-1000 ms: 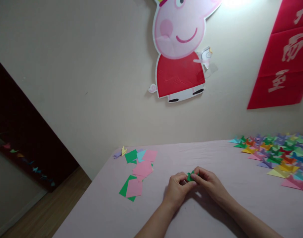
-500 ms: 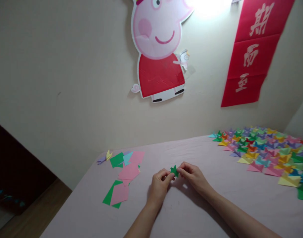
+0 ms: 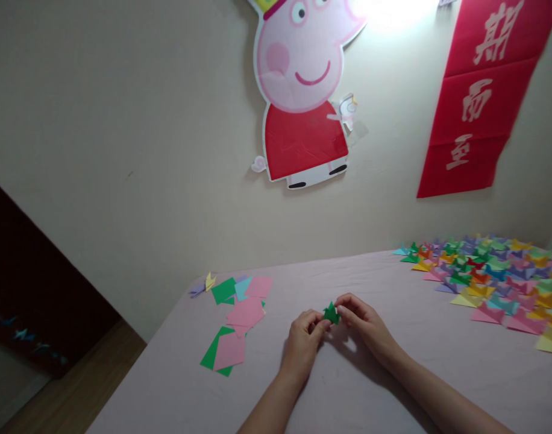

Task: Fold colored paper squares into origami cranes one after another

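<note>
The left hand and right hand pinch a seemingly near-finished green origami crane, unfolded paper squares left of the fingers, folded cranes right.

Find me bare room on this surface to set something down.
Bare cloth lies between the loose sheets and the left hand, between the right hand and the folded pieces, and beyond the hands toward the wall. It's crowded on the right, where folded pieces sit close together, and left, where sheets overlap.
</note>
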`<move>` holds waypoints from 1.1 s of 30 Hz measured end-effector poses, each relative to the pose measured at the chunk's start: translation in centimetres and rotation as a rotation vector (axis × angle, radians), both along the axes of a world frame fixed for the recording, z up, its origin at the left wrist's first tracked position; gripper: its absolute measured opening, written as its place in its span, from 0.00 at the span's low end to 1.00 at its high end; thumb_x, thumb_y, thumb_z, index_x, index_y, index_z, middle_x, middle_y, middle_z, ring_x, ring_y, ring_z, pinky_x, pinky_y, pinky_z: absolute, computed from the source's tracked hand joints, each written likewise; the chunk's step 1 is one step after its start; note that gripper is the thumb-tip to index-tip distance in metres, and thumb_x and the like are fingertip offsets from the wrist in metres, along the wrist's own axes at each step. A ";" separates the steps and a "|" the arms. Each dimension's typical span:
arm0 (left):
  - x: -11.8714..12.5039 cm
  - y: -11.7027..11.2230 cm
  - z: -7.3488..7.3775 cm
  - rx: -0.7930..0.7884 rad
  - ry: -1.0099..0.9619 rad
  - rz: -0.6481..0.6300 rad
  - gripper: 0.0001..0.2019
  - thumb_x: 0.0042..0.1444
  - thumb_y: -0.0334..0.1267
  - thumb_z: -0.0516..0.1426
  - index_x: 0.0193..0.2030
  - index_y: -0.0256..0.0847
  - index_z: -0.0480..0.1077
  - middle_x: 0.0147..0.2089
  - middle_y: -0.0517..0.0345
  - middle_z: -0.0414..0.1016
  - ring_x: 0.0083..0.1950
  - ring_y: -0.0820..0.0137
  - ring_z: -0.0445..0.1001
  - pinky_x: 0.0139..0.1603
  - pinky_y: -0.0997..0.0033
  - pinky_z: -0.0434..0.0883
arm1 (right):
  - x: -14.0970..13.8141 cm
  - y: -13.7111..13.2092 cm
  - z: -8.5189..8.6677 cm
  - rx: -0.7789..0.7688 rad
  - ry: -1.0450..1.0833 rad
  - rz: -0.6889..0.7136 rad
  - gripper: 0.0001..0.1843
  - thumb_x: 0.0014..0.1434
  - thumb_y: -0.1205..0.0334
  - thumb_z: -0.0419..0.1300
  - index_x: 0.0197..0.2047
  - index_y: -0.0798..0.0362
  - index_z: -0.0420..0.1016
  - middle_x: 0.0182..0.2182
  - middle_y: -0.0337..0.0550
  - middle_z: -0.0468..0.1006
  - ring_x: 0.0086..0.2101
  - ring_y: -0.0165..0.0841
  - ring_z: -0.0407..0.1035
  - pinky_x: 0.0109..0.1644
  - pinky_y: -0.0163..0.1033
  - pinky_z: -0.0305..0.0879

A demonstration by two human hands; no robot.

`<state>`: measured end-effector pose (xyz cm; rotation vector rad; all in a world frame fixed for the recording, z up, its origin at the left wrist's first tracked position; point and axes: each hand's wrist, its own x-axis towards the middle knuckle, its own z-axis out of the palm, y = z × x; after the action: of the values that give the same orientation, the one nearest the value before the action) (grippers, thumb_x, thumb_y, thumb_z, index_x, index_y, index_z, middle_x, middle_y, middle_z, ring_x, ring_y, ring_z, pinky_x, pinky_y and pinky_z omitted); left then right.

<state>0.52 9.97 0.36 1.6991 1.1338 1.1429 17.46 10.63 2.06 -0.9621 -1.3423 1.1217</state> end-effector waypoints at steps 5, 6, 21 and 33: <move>-0.1 -0.1 0.2 0.017 -0.001 -0.040 0.12 0.61 0.43 0.55 0.31 0.41 0.74 0.34 0.59 0.73 0.39 0.67 0.69 0.42 0.71 0.63 | 0.0 -0.1 0.1 -0.007 -0.024 0.019 0.21 0.52 0.40 0.64 0.32 0.51 0.73 0.24 0.35 0.70 0.25 0.31 0.62 0.30 0.36 0.59; -0.1 -0.1 0.2 0.021 0.001 -0.046 0.11 0.61 0.43 0.55 0.31 0.41 0.74 0.34 0.59 0.73 0.39 0.66 0.70 0.43 0.70 0.63 | 0.1 -0.1 0.1 -0.011 -0.036 0.025 0.22 0.52 0.39 0.63 0.31 0.51 0.74 0.23 0.35 0.70 0.25 0.30 0.61 0.30 0.35 0.59; -0.2 0.4 -0.7 0.011 0.028 -0.047 0.11 0.60 0.39 0.52 0.37 0.40 0.76 0.35 0.57 0.74 0.38 0.66 0.69 0.40 0.70 0.64 | 0.1 -0.4 -0.5 0.385 -0.537 -0.074 0.11 0.61 0.56 0.58 0.29 0.48 0.74 0.29 0.42 0.74 0.34 0.37 0.68 0.39 0.40 0.66; 0.2 -0.1 0.6 -0.100 -0.069 -0.116 0.17 0.60 0.49 0.52 0.40 0.37 0.75 0.32 0.56 0.74 0.33 0.67 0.71 0.38 0.69 0.67 | 2.8 -3.6 2.6 0.360 -0.891 -0.193 0.07 0.52 0.67 0.59 0.25 0.47 0.70 0.25 0.39 0.74 0.32 0.37 0.67 0.35 0.38 0.60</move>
<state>0.75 9.88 0.99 1.6151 1.0198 1.0472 20.25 7.00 4.71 -1.3420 -2.0061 0.2474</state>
